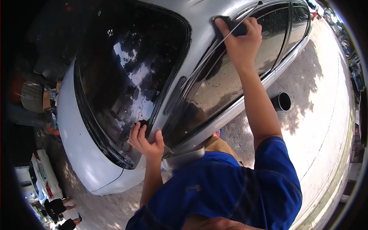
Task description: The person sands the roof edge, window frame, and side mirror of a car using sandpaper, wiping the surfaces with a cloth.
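Note:
A silver car (92, 153) fills the view, with its dark windshield (130, 73) at the left and its side windows (214, 80) at the right. My right hand (247, 44) grips a black pad (238, 27), sponge or folded cloth, against the roof edge above the side window. The thin antenna (209, 57) runs up past that pad, between my thumb and fingers. My left hand (147, 145) rests at the windshield's lower corner, fingers spread and thumb apart. A small dark patch (143, 123) shows by its fingertips; what it is I cannot make out.
The side mirror (184, 158) sticks out close to my body. On the pavement at the right stands a black round container (283, 102). Another white car (45, 174) is at the lower left, and people in dark clothes (56, 207) are near it.

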Demonstrator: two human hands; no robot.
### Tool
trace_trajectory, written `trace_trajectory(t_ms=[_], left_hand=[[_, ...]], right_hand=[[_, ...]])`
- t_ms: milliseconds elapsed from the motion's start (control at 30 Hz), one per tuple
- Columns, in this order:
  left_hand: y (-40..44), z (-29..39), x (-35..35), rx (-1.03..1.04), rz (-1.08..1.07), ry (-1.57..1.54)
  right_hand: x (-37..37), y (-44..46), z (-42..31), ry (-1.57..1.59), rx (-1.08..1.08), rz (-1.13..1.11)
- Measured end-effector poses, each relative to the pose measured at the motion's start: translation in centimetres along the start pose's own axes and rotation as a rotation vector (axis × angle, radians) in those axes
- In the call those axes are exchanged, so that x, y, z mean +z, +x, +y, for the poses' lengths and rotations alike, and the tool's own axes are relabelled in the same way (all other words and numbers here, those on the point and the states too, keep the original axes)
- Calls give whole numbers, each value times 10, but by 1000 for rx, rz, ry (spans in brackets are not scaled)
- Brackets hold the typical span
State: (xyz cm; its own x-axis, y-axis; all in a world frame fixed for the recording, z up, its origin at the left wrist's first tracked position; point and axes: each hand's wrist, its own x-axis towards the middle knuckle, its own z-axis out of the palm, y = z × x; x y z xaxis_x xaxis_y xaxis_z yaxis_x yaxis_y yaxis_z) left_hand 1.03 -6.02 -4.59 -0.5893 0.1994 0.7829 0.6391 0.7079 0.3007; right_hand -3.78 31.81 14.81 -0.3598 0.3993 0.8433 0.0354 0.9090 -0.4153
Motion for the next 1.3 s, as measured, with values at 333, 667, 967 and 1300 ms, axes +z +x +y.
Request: trace_trajectory(t_ms=[333,667,967,1300], left_hand=[[114,25,-3,50,-202,-262],[338,108,95,247,-397,-475],[349,111,122,505,-561,-365],[154,52,39,83,-254,-480]], right_hand=[[11,-2,6,105,101,152],[15,-60,-30,234,138,176],[20,-48,-26,242,179,193],[10,-37,-33,227,69,-7]])
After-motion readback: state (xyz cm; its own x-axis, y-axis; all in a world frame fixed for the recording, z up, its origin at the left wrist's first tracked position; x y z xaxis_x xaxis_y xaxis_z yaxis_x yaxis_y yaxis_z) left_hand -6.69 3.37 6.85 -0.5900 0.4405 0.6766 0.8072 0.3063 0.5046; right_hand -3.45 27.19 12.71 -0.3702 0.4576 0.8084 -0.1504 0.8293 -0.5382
